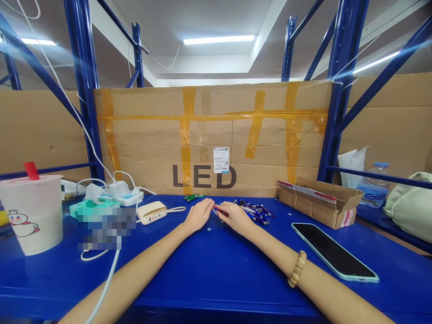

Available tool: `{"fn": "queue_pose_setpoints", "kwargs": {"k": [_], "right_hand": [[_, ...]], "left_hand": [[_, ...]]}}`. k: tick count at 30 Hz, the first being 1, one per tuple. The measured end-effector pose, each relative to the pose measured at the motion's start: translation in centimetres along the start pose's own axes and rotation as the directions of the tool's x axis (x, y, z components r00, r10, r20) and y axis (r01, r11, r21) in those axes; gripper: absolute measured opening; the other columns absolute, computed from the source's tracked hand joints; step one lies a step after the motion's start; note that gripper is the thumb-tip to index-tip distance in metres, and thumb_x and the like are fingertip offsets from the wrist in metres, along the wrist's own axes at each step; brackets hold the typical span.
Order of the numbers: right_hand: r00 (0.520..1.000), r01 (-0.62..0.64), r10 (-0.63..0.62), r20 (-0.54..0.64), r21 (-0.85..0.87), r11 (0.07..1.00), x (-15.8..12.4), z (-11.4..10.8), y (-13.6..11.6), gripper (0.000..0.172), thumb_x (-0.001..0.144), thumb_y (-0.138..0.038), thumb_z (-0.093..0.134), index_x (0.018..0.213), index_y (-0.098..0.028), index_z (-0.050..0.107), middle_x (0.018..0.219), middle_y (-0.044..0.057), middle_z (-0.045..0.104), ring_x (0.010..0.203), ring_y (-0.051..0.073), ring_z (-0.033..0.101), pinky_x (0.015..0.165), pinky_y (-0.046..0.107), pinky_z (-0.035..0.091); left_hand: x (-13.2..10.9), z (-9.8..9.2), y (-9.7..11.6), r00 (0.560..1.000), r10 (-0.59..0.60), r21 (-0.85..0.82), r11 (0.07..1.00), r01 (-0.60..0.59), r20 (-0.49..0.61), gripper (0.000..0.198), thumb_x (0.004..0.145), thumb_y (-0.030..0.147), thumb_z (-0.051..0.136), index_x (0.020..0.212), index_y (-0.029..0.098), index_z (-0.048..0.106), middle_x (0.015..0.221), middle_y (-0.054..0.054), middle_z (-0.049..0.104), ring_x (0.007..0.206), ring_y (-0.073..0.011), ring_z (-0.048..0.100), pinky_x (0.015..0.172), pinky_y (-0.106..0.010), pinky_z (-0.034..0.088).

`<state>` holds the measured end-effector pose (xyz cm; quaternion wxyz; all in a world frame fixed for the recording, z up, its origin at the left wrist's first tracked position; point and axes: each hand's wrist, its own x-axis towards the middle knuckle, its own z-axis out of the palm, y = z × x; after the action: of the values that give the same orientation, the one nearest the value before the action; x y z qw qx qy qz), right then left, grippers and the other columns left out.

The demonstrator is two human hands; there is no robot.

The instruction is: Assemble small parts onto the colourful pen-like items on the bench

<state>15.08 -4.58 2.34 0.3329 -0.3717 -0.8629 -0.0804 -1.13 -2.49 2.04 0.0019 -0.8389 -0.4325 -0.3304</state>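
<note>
Right grip (234, 216) pinches red pen (220, 210) left of blue pens (259, 218), can't tell left grip's (200, 215) hold; likely light, stiff, slick, so take mid-barrel.

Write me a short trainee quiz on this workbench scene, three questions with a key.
1. Multiple choice: what colour is the pen at the fingers of the right hand? A) green B) red C) white

2. True or false: the phone lies to the right of the pile of blue pens.

3. Fill in: the large black letters on the cardboard behind the hands read ____.

Key: 1. B, red. 2. True. 3. LED.
</note>
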Motion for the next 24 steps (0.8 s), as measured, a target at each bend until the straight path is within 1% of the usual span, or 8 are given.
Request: {"fn": "queue_pose_setpoints", "kwargs": {"k": [4, 8, 11, 13, 15, 18, 21, 24], "right_hand": [[0.997, -0.068, 0.071, -0.021, 0.124, 0.99, 0.0, 0.4, 0.2, 0.031, 0.085, -0.028, 0.041, 0.067, -0.017, 0.063, 0.059, 0.001, 0.053, 0.054, 0.011, 0.048, 0.055, 0.022, 0.039], [0.977, -0.163, 0.198, -0.078, 0.326, 0.931, 0.1, 0.8, 0.3, 0.028, 0.082, -0.031, 0.045, 0.07, -0.017, 0.066, 0.061, 0.002, 0.057, 0.054, 0.012, 0.052, 0.053, 0.024, 0.043], [0.931, -0.26, 0.352, -0.094, 0.506, 0.822, 0.3, 0.9, 0.2, 0.025, 0.077, -0.036, 0.051, 0.075, -0.017, 0.067, 0.074, 0.005, 0.06, 0.054, 0.012, 0.055, 0.053, 0.027, 0.049], [0.887, -0.321, 0.458, -0.067, 0.624, 0.712, 0.4, 1.0, 0.1, 0.026, 0.072, -0.04, 0.056, 0.076, -0.017, 0.068, 0.08, 0.006, 0.059, 0.055, 0.012, 0.057, 0.053, 0.028, 0.052], [0.846, -0.358, 0.532, -0.032, 0.704, 0.613, 0.5, 1.1, 0.0, 0.027, 0.068, -0.042, 0.06, 0.075, -0.017, 0.067, 0.081, 0.006, 0.06, 0.056, 0.013, 0.058, 0.054, 0.028, 0.054], [0.826, -0.367, 0.563, -0.013, 0.746, 0.556, 0.6, 1.2, -0.1, 0.027, 0.065, -0.042, 0.063, 0.073, -0.017, 0.066, 0.079, 0.006, 0.06, 0.057, 0.014, 0.06, 0.054, 0.029, 0.055], [0.836, -0.342, 0.548, -0.038, 0.745, 0.572, 0.6, 1.3, -0.1, 0.025, 0.064, -0.042, 0.063, 0.072, -0.018, 0.066, 0.081, 0.006, 0.061, 0.058, 0.015, 0.061, 0.054, 0.03, 0.055], [0.84, -0.311, 0.538, -0.072, 0.748, 0.586, 0.6, 1.4, 0.0, 0.025, 0.066, -0.041, 0.061, 0.072, -0.017, 0.064, 0.082, 0.007, 0.062, 0.063, 0.017, 0.062, 0.054, 0.029, 0.055]], "left_hand": [[0.0, -0.1, 0.1, 1.0, 0.013, -0.016, 1.0, -0.013, 0.007, 0.032, 0.089, 0.034, 0.022, 0.077, 0.021, 0.049, 0.082, 0.001, 0.054, 0.077, -0.0129, 0.052, 0.065, -0.022, 0.038], [-0.2, -0.5, 0.5, 1.0, -0.019, -0.076, 0.997, 0.019, 0.003, 0.032, 0.089, 0.036, 0.019, 0.083, 0.022, 0.047, 0.08, 0.001, 0.056, 0.075, -0.0132, 0.053, 0.065, -0.023, 0.038], [-0.4, -0.6, 0.7, 0.998, -0.049, -0.114, 0.992, 0.052, 0.027, 0.028, 0.089, 0.038, 0.019, 0.094, 0.024, 0.043, 0.077, 0.002, 0.056, 0.073, -0.0143, 0.054, 0.065, -0.026, 0.039], [-0.4, -0.6, 0.6, 0.999, -0.035, -0.134, 0.99, 0.038, 0.03, 0.027, 0.088, 0.039, 0.021, 0.099, 0.024, 0.04, 0.081, 0.001, 0.056, 0.076, -0.0149, 0.054, 0.068, -0.027, 0.041], [-0.4, -0.4, 0.5, 1.0, -0.006, -0.142, 0.99, 0.01, 0.028, 0.024, 0.087, 0.038, 0.027, 0.102, 0.023, 0.039, 0.09, -0.001, 0.055, 0.082, -0.0154, 0.054, 0.073, -0.029, 0.041], [-0.3, -0.1, 0.3, 0.997, 0.029, -0.081, 0.996, -0.024, 0.071, 0.021, 0.083, 0.029, 0.034, 0.101, 0.02, 0.041, 0.092, -0.004, 0.054, 0.083, -0.0166, 0.052, 0.075, -0.03, 0.042], [-0.2, 0.0, 0.3, 0.991, 0.072, 0.004, 0.997, -0.073, 0.115, 0.018, 0.082, 0.023, 0.032, 0.095, 0.018, 0.044, 0.092, -0.006, 0.053, 0.085, -0.0179, 0.051, 0.077, -0.032, 0.042], [-0.2, -0.1, 0.5, 0.979, 0.141, 0.045, 0.988, -0.149, 0.15, 0.022, 0.085, 0.025, 0.028, 0.095, 0.018, 0.046, 0.096, -0.007, 0.053, 0.093, -0.019, 0.049, 0.082, -0.034, 0.041]]}}
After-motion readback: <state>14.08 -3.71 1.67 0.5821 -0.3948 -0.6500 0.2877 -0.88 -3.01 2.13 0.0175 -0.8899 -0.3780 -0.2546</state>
